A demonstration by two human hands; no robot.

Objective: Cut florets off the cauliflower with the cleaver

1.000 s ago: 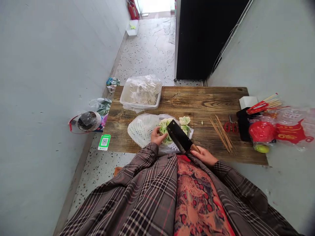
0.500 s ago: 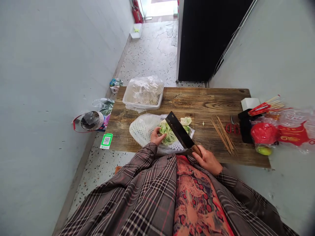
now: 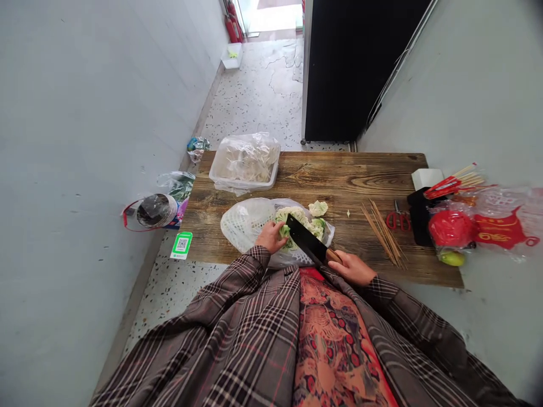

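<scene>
Near the table's front edge, a cauliflower (image 3: 295, 213) with pale florets and green stems rests on white plastic wrapping (image 3: 244, 221). My left hand (image 3: 272, 236) is at its left side, fingers closed on a green part of it. My right hand (image 3: 353, 268) is wrapped round the wooden handle of a black cleaver (image 3: 309, 239). The blade slants up to the left over the cauliflower, its tip close to my left fingertips. A loose floret (image 3: 318, 208) lies on the wood just behind the cauliflower.
On the wooden table (image 3: 339, 175) are a white bin with clear plastic (image 3: 246, 164) at the back left, thin wooden sticks (image 3: 384, 234), red scissors (image 3: 397, 219) and a red plastic package (image 3: 453, 228) on the right. A bucket (image 3: 156, 211) stands left of the table.
The cleaver blade has come lower and flatter over the cauliflower. My left hand has shifted slightly right and now pinches a green part. The cauliflower appears turned, showing more florets.
</scene>
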